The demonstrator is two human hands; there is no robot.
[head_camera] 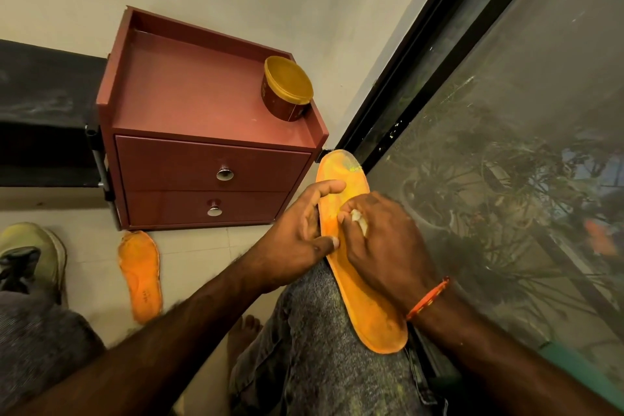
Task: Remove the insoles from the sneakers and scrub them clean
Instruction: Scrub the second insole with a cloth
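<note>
A round brown tub with a closed yellow lid (288,88) stood at the right rear corner of the raised-edged top of the small reddish-brown two-drawer cabinet (189,101); its contents were hidden, and the print on its side was too small to read. Both drawers were closed, each with a round metal knob. A long orange foam insole (363,300) lay along the person's right thigh in grey speckled trousers, its toe end reaching past the knee towards the black window frame (422,54). The left hand (300,233) steadied the insole's left edge, the thumb and a finger touching it, the fingers fairly straight. The right hand (381,240) was curled round a small whitish wad (358,218) and pressed it onto the insole's middle. A second orange insole (140,275) lay flat on the pale tiled floor just in front of the cabinet, with dark markings near its heel that I could not read. An olive-green sneaker (33,257) sat at the left edge. Bare floor lay between the second insole and the right leg.
</note>
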